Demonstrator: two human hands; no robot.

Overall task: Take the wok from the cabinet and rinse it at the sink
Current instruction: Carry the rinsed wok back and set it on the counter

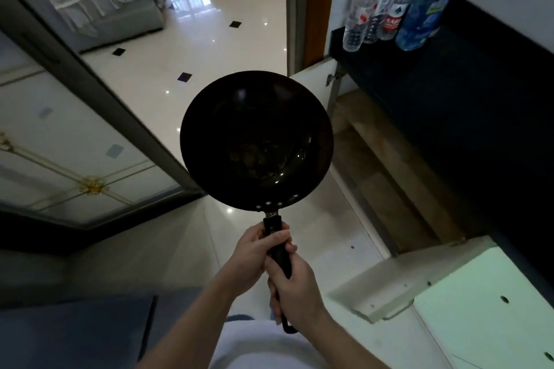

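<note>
A black wok (pixel 256 138) hangs in the air in front of me over the tiled floor, bowl facing up, with a long black handle pointing back at me. My left hand (pixel 254 255) grips the handle close to the bowl. My right hand (pixel 295 287) grips the handle further back, just behind the left. To the right the lower cabinet (pixel 386 171) stands open, its shelves showing, with one white door (pixel 311 90) swung out at the far side and another (pixel 449 287) at the near side. No sink is in view.
Several plastic bottles (pixel 389 12) stand on the dark countertop (pixel 467 93) at the upper right. A sliding door frame (pixel 99 93) runs diagonally on the left. Beyond it lie a glossy tiled floor (pixel 209 45) and a covered sofa (pixel 105 3).
</note>
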